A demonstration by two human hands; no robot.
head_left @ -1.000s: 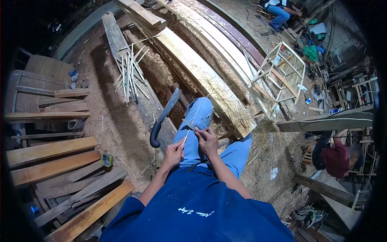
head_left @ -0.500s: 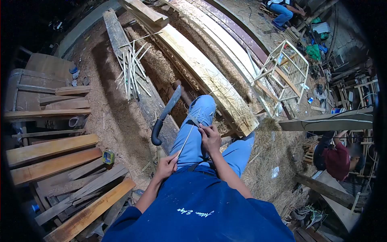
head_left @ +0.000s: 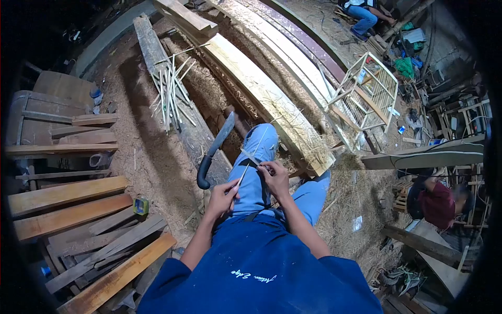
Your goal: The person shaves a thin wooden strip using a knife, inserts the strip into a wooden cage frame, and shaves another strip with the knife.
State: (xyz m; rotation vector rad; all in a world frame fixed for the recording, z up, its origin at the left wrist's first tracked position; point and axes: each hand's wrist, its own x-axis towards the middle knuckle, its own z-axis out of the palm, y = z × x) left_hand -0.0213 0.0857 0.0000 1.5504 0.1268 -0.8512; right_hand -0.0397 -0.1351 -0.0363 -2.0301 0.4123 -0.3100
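Observation:
My left hand (head_left: 223, 198) is closed on a thin pale stick (head_left: 243, 175), which slants up over my jeans-covered thigh. A small knife (head_left: 250, 156) is gripped in my right hand (head_left: 275, 180), its short blade pointing left and crossing the stick. Most of the knife's handle is hidden by my fingers. To the left of my knee, a large knife with a black handle (head_left: 204, 170) and broad dark blade rests on a weathered plank (head_left: 196, 137). Farther up that plank lies a loose pile of thin sticks (head_left: 170, 97).
A thick pale beam (head_left: 261, 97) strewn with shavings runs past my knee. Beyond it stands a slatted wooden cage (head_left: 372, 99). Cut boards (head_left: 73, 192) and a tape measure (head_left: 140, 205) lie at left. Two other people (head_left: 438, 205) are at right and top right.
My left hand has moved up and right, closer to my right hand. The stick now reaches farther past the blade over my knee. The person at right has shifted.

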